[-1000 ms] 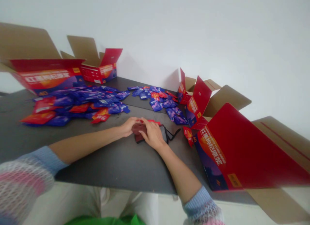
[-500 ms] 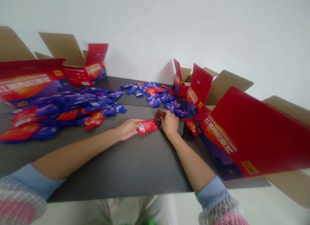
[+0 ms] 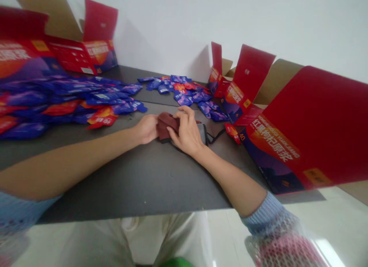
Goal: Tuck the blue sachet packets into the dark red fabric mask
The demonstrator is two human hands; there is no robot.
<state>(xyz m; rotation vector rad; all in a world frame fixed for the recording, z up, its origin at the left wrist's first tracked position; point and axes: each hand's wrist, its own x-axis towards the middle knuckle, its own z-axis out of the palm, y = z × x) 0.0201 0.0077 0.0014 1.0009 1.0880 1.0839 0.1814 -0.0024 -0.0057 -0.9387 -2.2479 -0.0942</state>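
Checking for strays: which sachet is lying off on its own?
The small red sachet, just right of the right hand, next to the big red box. The others lie heaped in two piles beyond the hands.

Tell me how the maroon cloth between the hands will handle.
The maroon cloth looks floppy: it bunches in soft folds between the left hand and right hand. It is probably light, and its matte surface should not slip much.

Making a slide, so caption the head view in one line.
Left hand and right hand press a dark red cloth on a dark table, beside scattered blue and red sachets and red cartons.
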